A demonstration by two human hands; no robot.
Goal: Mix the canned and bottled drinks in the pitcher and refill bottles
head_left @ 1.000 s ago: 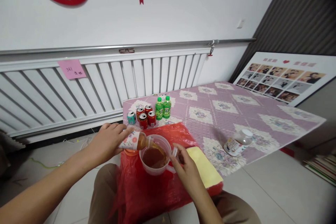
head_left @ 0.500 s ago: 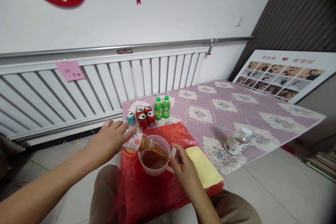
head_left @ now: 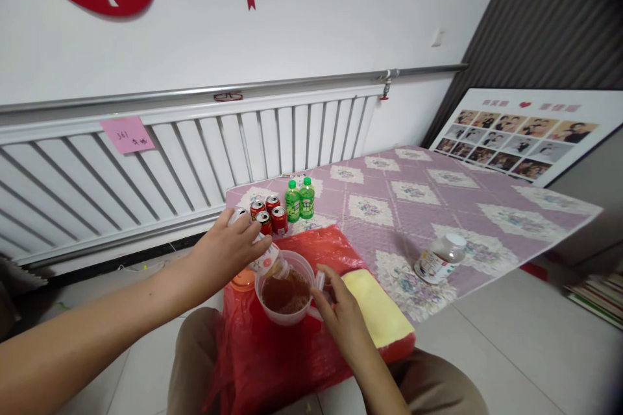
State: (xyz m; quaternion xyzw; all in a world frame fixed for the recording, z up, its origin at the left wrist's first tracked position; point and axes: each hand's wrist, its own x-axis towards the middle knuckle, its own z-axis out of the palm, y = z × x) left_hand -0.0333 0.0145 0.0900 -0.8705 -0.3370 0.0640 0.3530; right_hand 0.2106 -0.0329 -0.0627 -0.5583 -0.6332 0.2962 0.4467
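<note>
My left hand is wrapped round a drink bottle with a flowered label. The bottle tilts mouth-down over a translucent plastic jug, its neck just above the rim. Brown liquid with some froth lies inside the jug. Right beside the jug's rim, my right hand pinches a small whitish piece that looks like a bottle cap. The jug's handle points toward that hand and is partly hidden by it. An orange round object sits left of the jug, partly covered by the bottle.
Red plastic sheeting lies under the jug, with a folded yellow cloth on its right. Several red cans and two green bottles stand behind on the patterned tablecloth. A white-capped jar is farther right.
The stream pouring from the bottle has thinned out, and the bottle looks emptier and is tipped more steeply. My left hand has risen slightly and shifted right. My right hand stays in place.
</note>
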